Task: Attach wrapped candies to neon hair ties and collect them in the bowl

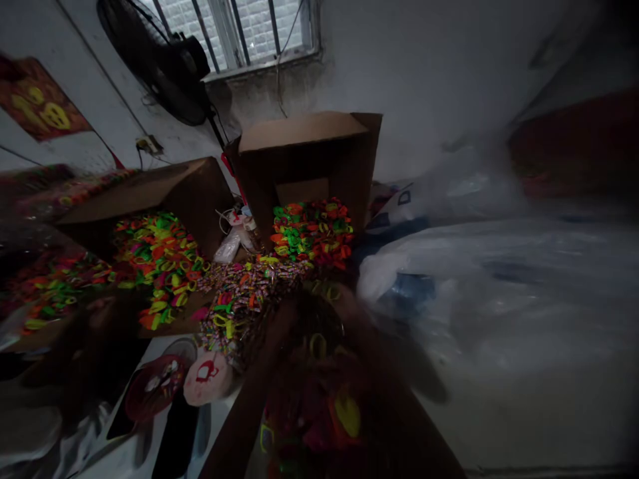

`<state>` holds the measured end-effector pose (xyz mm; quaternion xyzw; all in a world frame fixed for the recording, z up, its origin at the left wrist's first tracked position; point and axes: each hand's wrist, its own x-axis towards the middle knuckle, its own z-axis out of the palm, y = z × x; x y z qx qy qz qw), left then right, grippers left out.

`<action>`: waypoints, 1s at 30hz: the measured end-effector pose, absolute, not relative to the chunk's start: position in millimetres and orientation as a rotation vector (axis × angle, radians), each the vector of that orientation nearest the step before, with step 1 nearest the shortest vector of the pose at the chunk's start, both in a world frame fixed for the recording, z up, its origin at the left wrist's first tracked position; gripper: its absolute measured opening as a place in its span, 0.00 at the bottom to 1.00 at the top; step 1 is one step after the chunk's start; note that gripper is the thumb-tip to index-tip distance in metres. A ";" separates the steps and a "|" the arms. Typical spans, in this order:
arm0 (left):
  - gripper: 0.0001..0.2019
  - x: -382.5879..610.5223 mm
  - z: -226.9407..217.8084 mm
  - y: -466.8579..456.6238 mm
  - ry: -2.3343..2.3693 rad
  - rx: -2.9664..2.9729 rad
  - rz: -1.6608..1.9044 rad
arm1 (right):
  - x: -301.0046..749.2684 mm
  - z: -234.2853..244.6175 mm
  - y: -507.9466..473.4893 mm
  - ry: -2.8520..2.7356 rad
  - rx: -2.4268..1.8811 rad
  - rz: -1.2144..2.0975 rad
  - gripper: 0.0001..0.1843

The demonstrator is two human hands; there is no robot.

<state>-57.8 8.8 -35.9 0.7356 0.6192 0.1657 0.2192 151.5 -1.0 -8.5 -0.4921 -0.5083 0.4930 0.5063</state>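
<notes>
My forearms reach forward from the bottom edge, in deep shadow. My left hand (288, 311) is at the right side of a pile of small striped pieces (249, 283). My right hand (347, 303) is just beside it, close to some dull yellow loops (327, 290). Shadow and blur hide the fingers of both hands, so I cannot make out whether they grip anything. Between my arms lies a heap of bright plastic bands (344, 412), red, orange and yellow, shaped like toy watches. In front of my hands, a cardboard box (309, 136) on its side spills more bands (314, 229).
A second box (134, 193) spills neon bands at left. Another person's hand (100, 311) is near them. A red dish (154, 389) and a pink round lid (207, 379) stand at lower left. Large clear plastic bags (499, 286) fill the right. A fan (160, 66) stands behind.
</notes>
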 end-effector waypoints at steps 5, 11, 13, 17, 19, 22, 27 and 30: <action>0.23 -53.1 -33.6 15.7 1.797 1.967 0.543 | 143.7 -25.7 9.0 -1.063 -1.111 1.175 0.18; 0.25 -48.2 -26.8 15.7 1.722 1.977 0.617 | 133.3 -36.6 24.3 -0.791 -1.105 1.446 0.25; 0.21 -45.0 -29.5 12.9 1.700 1.975 0.615 | 135.3 -37.7 26.4 -0.836 -1.183 1.311 0.25; 0.18 -40.8 -30.5 10.3 1.735 1.962 0.652 | 136.6 -38.7 29.7 -0.918 -1.121 1.226 0.23; 0.18 -39.2 -27.6 9.4 1.768 1.927 0.776 | 135.3 -38.6 30.2 -0.967 -1.044 1.238 0.21; 0.13 -35.2 -21.8 6.6 1.737 1.873 0.966 | 133.3 -37.5 26.9 -0.971 -0.995 1.218 0.18; 0.06 -27.9 -13.4 1.4 1.585 1.928 1.080 | 128.2 -29.8 16.3 -0.788 -0.971 1.260 0.24; 0.07 -26.9 -8.8 0.3 1.550 1.938 1.132 | 126.1 -21.8 12.8 -0.790 -0.936 1.304 0.27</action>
